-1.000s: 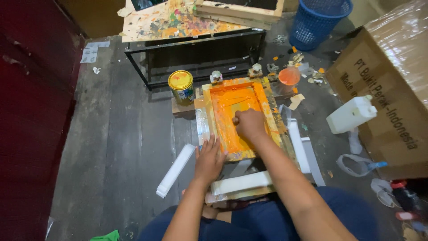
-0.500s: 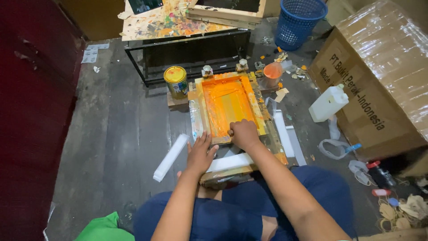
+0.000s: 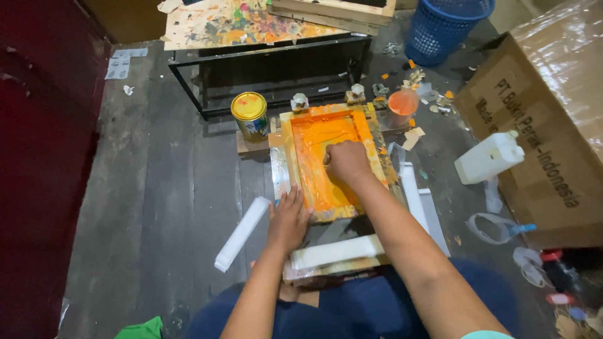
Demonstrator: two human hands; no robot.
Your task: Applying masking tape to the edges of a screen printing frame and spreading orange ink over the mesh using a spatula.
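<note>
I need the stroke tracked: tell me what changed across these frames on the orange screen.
The right hand, closed on something hidden, went from the far part of the orange-inked screen frame to its near edge, then back to mid-screen. The left hand stayed pressed on the frame's near-left corner. The yellow-lidded can did not move.

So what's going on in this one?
A person seated on a dark plank floor is working orange ink across a wooden screen-printing frame. The right hand is closed in a fist inside the frame, on the inked mesh; whatever it grips is hidden. The left hand lies flat on the frame's near-left corner. A yellow-lidded tin stands past the frame's far-left corner, a white jug lies to the right, and a cardboard box stands beyond the jug.
</note>
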